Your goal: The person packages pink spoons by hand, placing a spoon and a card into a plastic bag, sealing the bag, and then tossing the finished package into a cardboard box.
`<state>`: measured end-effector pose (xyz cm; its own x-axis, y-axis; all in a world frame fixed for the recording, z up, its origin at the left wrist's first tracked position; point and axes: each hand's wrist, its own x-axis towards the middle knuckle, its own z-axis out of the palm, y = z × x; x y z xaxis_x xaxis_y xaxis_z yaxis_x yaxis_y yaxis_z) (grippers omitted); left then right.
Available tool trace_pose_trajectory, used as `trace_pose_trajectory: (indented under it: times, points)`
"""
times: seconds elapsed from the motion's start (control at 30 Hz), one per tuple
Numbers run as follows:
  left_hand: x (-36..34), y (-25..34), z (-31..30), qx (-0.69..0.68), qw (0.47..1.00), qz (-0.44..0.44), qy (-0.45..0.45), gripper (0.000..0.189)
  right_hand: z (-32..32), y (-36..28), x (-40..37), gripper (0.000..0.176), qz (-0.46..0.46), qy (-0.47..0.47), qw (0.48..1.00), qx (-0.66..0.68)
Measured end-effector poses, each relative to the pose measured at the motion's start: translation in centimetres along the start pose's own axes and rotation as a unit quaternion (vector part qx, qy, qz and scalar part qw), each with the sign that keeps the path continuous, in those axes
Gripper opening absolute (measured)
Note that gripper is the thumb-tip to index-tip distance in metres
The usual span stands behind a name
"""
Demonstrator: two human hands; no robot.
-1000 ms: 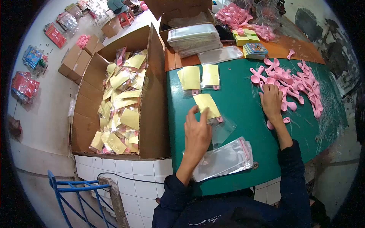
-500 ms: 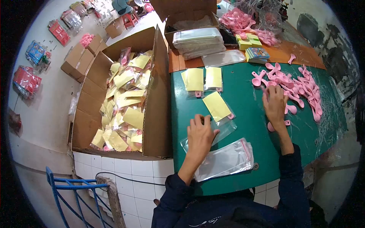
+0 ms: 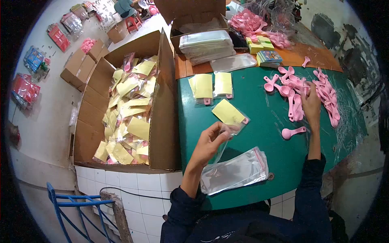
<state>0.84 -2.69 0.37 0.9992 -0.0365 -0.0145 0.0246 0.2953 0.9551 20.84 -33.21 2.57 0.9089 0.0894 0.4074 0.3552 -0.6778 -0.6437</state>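
My left hand (image 3: 210,143) is closed in a pinch on a clear plastic bag (image 3: 223,150), lifted off the green table just below a packet with a yellow card (image 3: 227,111). Under that wrist lies a stack of clear bags (image 3: 235,172) with a pink-edged end. Over at the pile of pink measuring spoons (image 3: 325,91), my right hand (image 3: 312,105) has its fingers curled down onto a pink spoon (image 3: 300,84); the fingertips are partly hidden. A single pink spoon (image 3: 292,132) lies apart, nearer to me.
Left of the table stands a large cardboard box (image 3: 165,109) holding many packets with yellow cards. Two groups of packets (image 3: 202,87) (image 3: 223,84) lie farther back. Behind them are bag stacks (image 3: 206,42), card stacks (image 3: 269,57) and more pink spoons (image 3: 247,22).
My left hand has raised the clear bag from the table. My right hand has moved right and deeper into the spoon pile, and several spoons there have shifted.
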Motion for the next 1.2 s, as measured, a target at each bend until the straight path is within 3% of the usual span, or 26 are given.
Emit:
trace_pose_trajectory:
  times: [0.03, 0.07, 0.17, 0.27, 0.37, 0.43, 0.5, 0.53, 0.57, 0.73, 0.83, 0.87, 1.0, 1.1, 1.2]
  points:
    - [-0.1, 0.4, 0.3, -0.071, 0.997, -0.014, -0.023, 0.014, -0.3, 0.2, -0.2, 0.033, -0.002, 0.048, 0.995, -0.089]
    - [0.0, 0.8, 1.1, -0.078, 0.995, -0.032, -0.047, 0.016, -0.7, 1.9, 0.4, 0.033, 0.017, -0.005, 1.0, -0.006]
    - [1.5, -1.9, 1.1, 0.104, 0.988, -0.108, -0.049, 0.016, -0.9, 3.0, 0.5, 0.031, 0.023, 0.003, 0.999, -0.04]
    - [2.2, -3.1, 0.4, 0.288, 0.952, -0.001, 0.1, 0.018, -1.0, 1.9, 0.4, 0.027, 0.054, -0.068, 0.984, 0.155]
    - [2.0, -2.7, -0.2, 0.351, 0.908, 0.082, 0.212, 0.015, -0.4, 2.3, 0.1, 0.02, -0.034, -0.01, 0.999, 0.016]
    - [1.7, -2.0, -0.4, 0.284, 0.928, 0.103, 0.216, 0.013, -0.9, 1.7, 0.0, 0.02, -0.005, -0.039, 0.998, 0.055]
    - [1.4, -1.4, 0.2, 0.186, 0.964, 0.054, 0.181, 0.014, -2.2, 1.1, 0.1, 0.023, 0.027, -0.073, 0.989, 0.125]
    - [1.3, -1.0, 0.3, 0.135, 0.978, 0.023, 0.154, 0.014, -2.1, -0.1, -0.3, 0.022, -0.017, 0.015, 0.996, -0.083]
    - [1.1, -0.6, 0.4, 0.086, 0.988, -0.01, 0.127, 0.015, -2.0, 0.2, -0.4, 0.021, -0.01, 0.007, 0.999, -0.047]
    - [1.0, -0.1, 0.3, 0.04, 0.996, -0.041, 0.062, 0.024, -0.5, -1.0, -0.7, 0.018, -0.012, -0.027, 0.978, 0.205]
    - [0.9, 0.0, 0.3, 0.02, 0.997, -0.05, 0.049, 0.029, 0.4, -4.0, -2.0, 0.021, -0.061, 0.006, 0.992, 0.109]
    - [0.9, 0.2, 0.5, 0.014, 0.997, -0.056, 0.048, 0.031, 1.0, -5.0, -2.3, 0.025, -0.045, -0.032, 0.957, 0.283]
    - [0.8, 0.3, 0.9, 0.03, 0.996, -0.076, 0.043, 0.033, 2.5, -8.9, -5.2, 0.021, -0.053, -0.012, 0.971, 0.232]
    - [0.8, -0.1, 0.9, 0.028, 0.996, -0.073, 0.036, 0.034, 3.3, -10.4, -6.6, 0.02, -0.062, -0.043, 0.921, 0.382]
    - [0.8, -0.1, 1.0, 0.035, 0.996, -0.07, 0.037, 0.035, 3.5, -10.9, -7.5, 0.023, -0.052, -0.089, 0.918, 0.382]
